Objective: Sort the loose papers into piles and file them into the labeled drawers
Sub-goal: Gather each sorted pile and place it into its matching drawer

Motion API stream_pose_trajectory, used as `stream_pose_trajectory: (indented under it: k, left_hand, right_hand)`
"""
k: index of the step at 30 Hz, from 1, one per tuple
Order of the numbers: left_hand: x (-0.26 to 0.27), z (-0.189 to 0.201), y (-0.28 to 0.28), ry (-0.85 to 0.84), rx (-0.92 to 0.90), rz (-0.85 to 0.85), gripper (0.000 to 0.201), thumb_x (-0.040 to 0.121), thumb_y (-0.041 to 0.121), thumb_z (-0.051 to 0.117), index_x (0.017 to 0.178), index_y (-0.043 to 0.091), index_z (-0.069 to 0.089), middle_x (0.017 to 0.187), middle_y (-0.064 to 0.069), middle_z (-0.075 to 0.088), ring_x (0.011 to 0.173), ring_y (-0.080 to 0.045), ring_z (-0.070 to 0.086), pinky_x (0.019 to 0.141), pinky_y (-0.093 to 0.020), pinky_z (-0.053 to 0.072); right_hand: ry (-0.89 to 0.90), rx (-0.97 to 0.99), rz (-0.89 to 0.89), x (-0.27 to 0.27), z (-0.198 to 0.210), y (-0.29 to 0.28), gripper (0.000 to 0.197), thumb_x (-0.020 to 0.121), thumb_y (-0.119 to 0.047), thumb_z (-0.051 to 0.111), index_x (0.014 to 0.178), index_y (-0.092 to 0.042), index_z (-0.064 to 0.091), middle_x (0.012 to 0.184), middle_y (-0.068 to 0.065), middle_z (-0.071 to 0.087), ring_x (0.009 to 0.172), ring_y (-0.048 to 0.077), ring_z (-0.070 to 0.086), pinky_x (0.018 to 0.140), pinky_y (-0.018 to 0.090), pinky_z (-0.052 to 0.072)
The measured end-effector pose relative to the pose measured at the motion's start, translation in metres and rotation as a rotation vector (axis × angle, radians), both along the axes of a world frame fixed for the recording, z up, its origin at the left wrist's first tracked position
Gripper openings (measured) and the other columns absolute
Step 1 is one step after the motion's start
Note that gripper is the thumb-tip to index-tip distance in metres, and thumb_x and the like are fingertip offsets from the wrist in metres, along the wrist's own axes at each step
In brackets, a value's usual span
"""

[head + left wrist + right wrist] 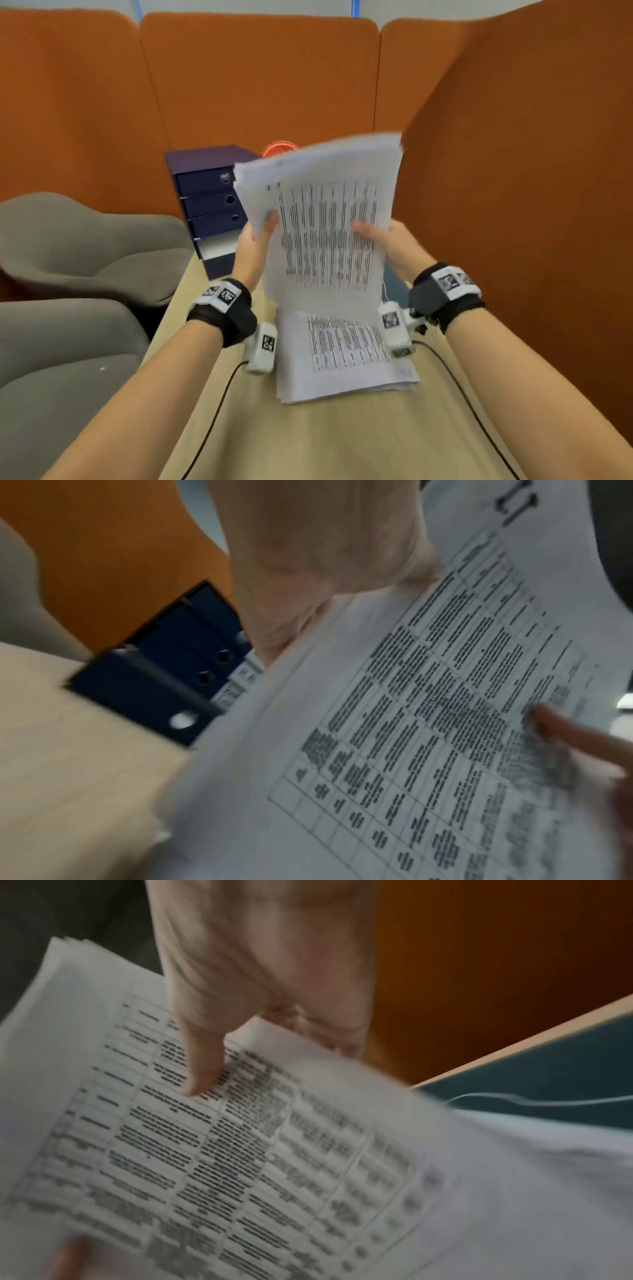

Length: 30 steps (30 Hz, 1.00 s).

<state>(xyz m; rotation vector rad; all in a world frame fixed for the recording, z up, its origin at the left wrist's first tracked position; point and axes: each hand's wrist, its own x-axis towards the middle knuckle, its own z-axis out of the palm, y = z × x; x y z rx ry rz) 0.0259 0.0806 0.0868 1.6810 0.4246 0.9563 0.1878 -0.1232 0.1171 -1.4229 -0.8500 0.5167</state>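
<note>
I hold a thick sheaf of printed papers (325, 219) upright above the table, its tables of dark text facing me. My left hand (255, 236) grips its left edge, thumb on the front. My right hand (383, 240) grips the right edge, thumb (202, 1066) pressed on the print. The same sheaf (428, 723) fills the left wrist view and the sheaf (222, 1150) fills the right wrist view. A second pile of printed papers (342, 356) lies flat on the table beneath. The dark blue drawer unit (209, 202) stands behind, its lowest drawer (215, 251) pulled out.
The beige table (308, 438) runs toward me, with black cables across it. Orange padded partitions (260, 78) enclose the back and right. Grey seats (78, 253) are on the left. An orange coil (279, 149) peeks over the papers. A dark teal surface (565, 1069) lies right of the table's edge.
</note>
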Motion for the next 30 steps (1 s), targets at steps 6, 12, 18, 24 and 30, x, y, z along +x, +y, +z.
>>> stream_pose_trajectory:
  k: [6, 12, 18, 24, 30]
  left_hand:
    - [0.011, -0.015, -0.024, -0.01, 0.024, 0.145, 0.044, 0.094, 0.054, 0.049, 0.109, 0.015, 0.063, 0.091, 0.013, 0.059, 0.083, 0.001, 0.056, 0.08, -0.022, 0.044]
    - [0.007, -0.006, -0.032, -0.099, -0.008, 0.183, 0.055, 0.098, 0.054, 0.039, 0.139, 0.018, 0.047, 0.13, 0.012, 0.05, 0.119, -0.002, 0.045, 0.1, -0.021, 0.032]
    - [0.01, -0.041, -0.048, 0.136, -0.065, 0.233, 0.023, 0.098, 0.033, 0.05, 0.113, 0.016, 0.052, 0.097, 0.004, 0.059, 0.083, -0.014, 0.056, 0.066, -0.019, 0.043]
    - [0.008, -0.056, -0.037, 0.845, 0.034, 0.054, 0.003, 0.09, 0.009, 0.057, 0.089, 0.008, 0.06, 0.105, -0.012, 0.061, 0.1, -0.029, 0.06, 0.079, -0.032, 0.047]
    - [0.004, -0.092, -0.027, 0.924, -0.284, 0.005, 0.063, 0.089, 0.028, 0.067, 0.139, -0.001, 0.042, 0.141, -0.016, 0.047, 0.128, -0.033, 0.046, 0.092, -0.031, 0.038]
  right_hand:
    - [0.116, -0.021, -0.079, -0.011, -0.028, 0.006, 0.059, 0.075, -0.038, 0.083, 0.126, -0.018, 0.061, 0.12, 0.0, 0.07, 0.108, 0.014, 0.068, 0.103, 0.042, 0.049]
    - [0.094, -0.035, -0.069, -0.013, -0.024, 0.0, 0.043, 0.081, -0.035, 0.078, 0.118, -0.021, 0.06, 0.107, -0.011, 0.069, 0.092, -0.007, 0.066, 0.088, 0.018, 0.05]
    - [0.058, -0.093, -0.121, -0.011, -0.07, 0.004, 0.045, 0.082, -0.029, 0.08, 0.122, -0.022, 0.062, 0.112, -0.011, 0.07, 0.106, 0.006, 0.067, 0.089, 0.025, 0.054]
    - [-0.274, -0.563, -0.143, 0.019, -0.074, -0.004, 0.047, 0.084, -0.023, 0.077, 0.126, -0.011, 0.06, 0.113, 0.0, 0.067, 0.107, 0.022, 0.065, 0.09, 0.034, 0.052]
    - [-0.547, -1.253, 0.058, 0.014, -0.105, -0.016, 0.05, 0.09, -0.042, 0.068, 0.116, 0.0, 0.061, 0.104, 0.01, 0.064, 0.08, 0.026, 0.061, 0.061, 0.027, 0.046]
